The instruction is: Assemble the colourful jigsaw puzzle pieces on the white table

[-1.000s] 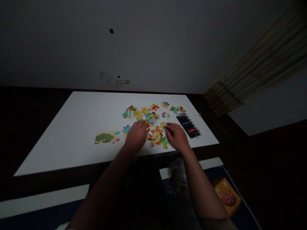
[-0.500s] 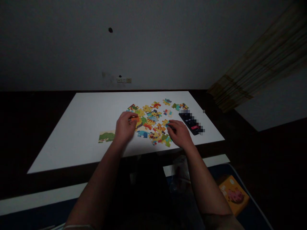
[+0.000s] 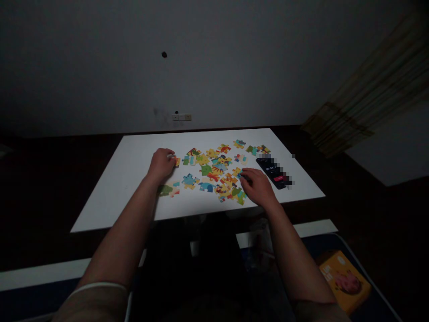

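Observation:
My left hand [image 3: 161, 164] is closed on an orange and yellow puzzle piece [image 3: 177, 162], over the left part of the white table. Just below that hand lies a green piece with a pale pink side [image 3: 169, 189], partly covered by my forearm. My right hand [image 3: 257, 187] has its fingers curled at the edge of a yellow and blue puzzle piece [image 3: 237, 172], its fingertips closed on it. Between my hands several loose puzzle pieces [image 3: 217, 167] lie in a heap, some overlapping. A blue piece [image 3: 191, 180] sits at the heap's left side.
A black phone [image 3: 273, 172] showing a timer lies right of the pieces on the white table [image 3: 110, 179]. Below the table's front edge, a yellow box [image 3: 346, 281] and a clear plastic bag [image 3: 259, 246] rest on a seat. A wall with sockets [image 3: 181, 117] stands behind.
My left hand has moved left, away from the heap, with the orange piece in it, uncovering the blue piece. My right hand stays at the same yellow and blue piece. The view has shifted slightly.

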Demonstrator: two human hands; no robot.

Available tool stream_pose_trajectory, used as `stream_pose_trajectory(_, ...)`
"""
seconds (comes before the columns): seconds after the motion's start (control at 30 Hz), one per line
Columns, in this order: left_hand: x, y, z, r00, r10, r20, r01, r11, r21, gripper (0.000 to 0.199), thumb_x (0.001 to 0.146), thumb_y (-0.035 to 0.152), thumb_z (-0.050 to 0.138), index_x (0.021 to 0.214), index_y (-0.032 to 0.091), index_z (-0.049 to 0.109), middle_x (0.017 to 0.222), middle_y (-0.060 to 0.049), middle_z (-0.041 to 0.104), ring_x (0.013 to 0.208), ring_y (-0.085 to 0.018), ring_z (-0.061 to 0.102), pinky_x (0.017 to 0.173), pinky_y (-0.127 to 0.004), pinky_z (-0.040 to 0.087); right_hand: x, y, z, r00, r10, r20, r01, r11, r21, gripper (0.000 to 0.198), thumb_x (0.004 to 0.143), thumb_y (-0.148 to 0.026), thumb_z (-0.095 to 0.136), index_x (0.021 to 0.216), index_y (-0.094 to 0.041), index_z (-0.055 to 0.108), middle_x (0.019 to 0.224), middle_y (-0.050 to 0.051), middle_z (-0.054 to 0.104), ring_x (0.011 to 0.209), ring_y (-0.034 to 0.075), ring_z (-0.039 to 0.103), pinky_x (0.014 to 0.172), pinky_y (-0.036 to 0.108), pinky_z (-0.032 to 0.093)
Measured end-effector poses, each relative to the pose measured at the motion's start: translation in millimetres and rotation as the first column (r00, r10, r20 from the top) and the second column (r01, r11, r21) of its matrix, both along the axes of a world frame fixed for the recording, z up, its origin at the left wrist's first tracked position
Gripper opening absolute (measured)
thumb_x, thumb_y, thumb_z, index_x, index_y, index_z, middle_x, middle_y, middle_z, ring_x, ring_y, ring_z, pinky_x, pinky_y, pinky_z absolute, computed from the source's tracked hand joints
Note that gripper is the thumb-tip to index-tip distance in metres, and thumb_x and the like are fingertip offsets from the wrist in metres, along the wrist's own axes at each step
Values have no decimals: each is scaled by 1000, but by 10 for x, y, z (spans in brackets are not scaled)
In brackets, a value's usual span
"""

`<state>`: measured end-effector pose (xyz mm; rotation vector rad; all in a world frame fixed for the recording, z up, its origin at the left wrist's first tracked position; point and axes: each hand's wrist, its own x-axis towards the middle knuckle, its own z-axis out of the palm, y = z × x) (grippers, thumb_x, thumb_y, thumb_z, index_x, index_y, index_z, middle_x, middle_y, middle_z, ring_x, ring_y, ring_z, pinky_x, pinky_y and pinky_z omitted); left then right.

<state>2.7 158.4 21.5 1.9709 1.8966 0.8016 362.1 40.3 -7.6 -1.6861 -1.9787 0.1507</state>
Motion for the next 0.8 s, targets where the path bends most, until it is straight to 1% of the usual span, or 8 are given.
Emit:
stream_pose_trajectory(0.07, 16, -198, 54, 993, -71, -95, 76, 995, 58, 34, 76, 33, 59, 105, 16, 65, 119, -13, 61, 118, -29, 50, 105, -45, 35, -3, -5, 6, 1000, -12, 3, 12, 1000, -9, 28, 91, -29, 47, 112, -26, 65, 126, 6, 62, 119, 26, 53, 101, 45, 41)
stream_pose_trajectory(0.17, -48, -656, 99, 963, -155, -218, 183, 977, 113, 41, 83, 37, 54, 120, 20, 60, 131, -12, 56, 122, -29, 48, 106, -46, 36, -10, -9, 14, 999, -33, 8, 33, 999, -9, 30, 92, -28, 44, 114, -24, 64, 125, 7, 62, 118, 25, 54, 102, 43, 41)
stream_pose_trajectory(0.3, -330, -1318, 13, 959, -99, -266, 143, 979, 149, 35, 88, 38, 50, 118, 25, 60, 127, -8, 60, 121, -28, 51, 107, -48, 38, -28, -7, 14, 999, -38, 29, 37, 999, 7, 33, 92, -28, 42, 118, -21, 62, 122, 9, 63, 115, 25, 55, 103, 40, 41)
stream_pose_trajectory(0.4, -573, -1665, -112, 966, -19, -258, 70, 980, 188, 30, 89, 35, 49, 115, 26, 61, 123, -7, 62, 118, -27, 54, 106, -47, 41, -37, 2, 16, 997, -44, 69, 44, 999, -8, 38, 93, -30, 43, 127, -21, 57, 124, 11, 62, 116, 28, 54, 101, 43, 41)
stream_pose_trajectory(0.47, -692, -1809, -190, 975, 30, -220, 21, 973, 228, 29, 90, 33, 48, 114, 25, 62, 123, -7, 62, 117, -25, 55, 105, -45, 43, -24, 34, 13, 993, -31, 118, 35, 999, -32, 42, 93, -33, 44, 132, -22, 54, 125, 12, 61, 117, 31, 52, 99, 46, 42)
stream_pose_trajectory(0.53, -767, -1895, -254, 977, 29, -209, 27, 966, 257, 31, 90, 32, 48, 116, 22, 61, 125, -8, 62, 119, -25, 55, 105, -45, 43, 7, 109, 2, 984, 0, 180, 13, 997, -71, 44, 92, -35, 45, 133, -21, 52, 125, 13, 61, 117, 33, 52, 97, 48, 43)
stream_pose_trajectory(0.67, -818, -1986, -326, 964, -18, -264, 80, 971, 226, 36, 92, 30, 45, 123, 20, 58, 134, -8, 57, 124, -25, 52, 108, -47, 41, 72, 346, -33, 963, 77, 260, -36, 986, -161, 48, 87, -30, 52, 132, -15, 52, 126, 16, 60, 117, 33, 53, 101, 47, 41)
stream_pose_trajectory(0.8, -788, -2071, -317, 954, -36, -298, 95, 977, 188, 39, 93, 30, 41, 130, 25, 54, 141, -5, 52, 130, -24, 48, 110, -45, 38, 107, 501, -30, 937, 157, 313, -76, 963, -258, 44, 87, -26, 50, 129, -14, 55, 121, 18, 62, 115, 31, 56, 100, 47, 42)
